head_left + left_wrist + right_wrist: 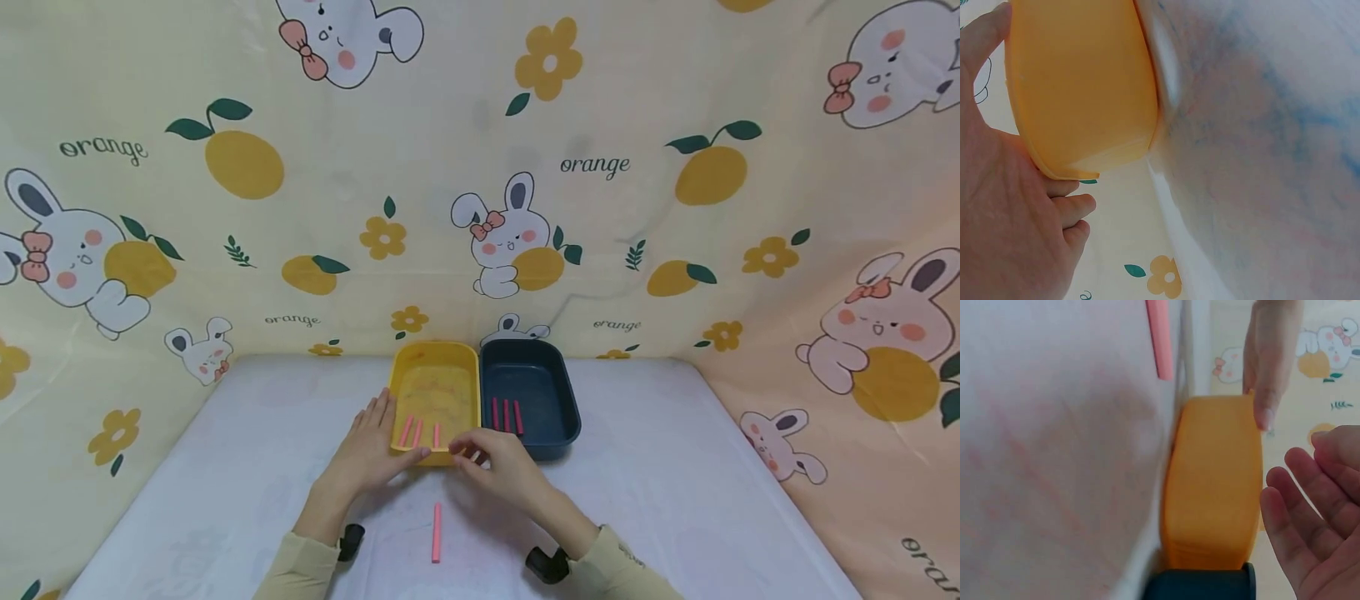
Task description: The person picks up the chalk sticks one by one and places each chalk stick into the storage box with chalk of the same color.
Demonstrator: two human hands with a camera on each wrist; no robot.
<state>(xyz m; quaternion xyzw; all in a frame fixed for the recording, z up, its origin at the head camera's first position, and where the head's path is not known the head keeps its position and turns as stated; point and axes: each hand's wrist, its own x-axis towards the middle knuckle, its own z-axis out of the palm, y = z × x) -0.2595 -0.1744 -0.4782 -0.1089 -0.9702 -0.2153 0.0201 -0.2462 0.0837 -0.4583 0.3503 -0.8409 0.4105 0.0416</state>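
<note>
A yellow tray [435, 367] holds three light pink sticks [417, 433] near its front wall. My left hand [369, 458] rests against its front left corner, fingers straight along the left side and thumb reaching along the front rim. In the left wrist view, that hand [1016, 219] lies by the tray's rim [1035, 159]. My right hand [502, 462] is by the tray's front right corner with fingers loosely bent. Nothing shows between its fingers in the right wrist view, where the hand [1329, 519] is beside the tray's wall [1216, 481].
A dark blue tray [551, 375] stands against the yellow one's right side, with three deep pink sticks [506, 417] in it. A longer pink stick [437, 533] lies on the white table [660, 500] in front of the trays. A patterned cloth [450, 125] hangs behind.
</note>
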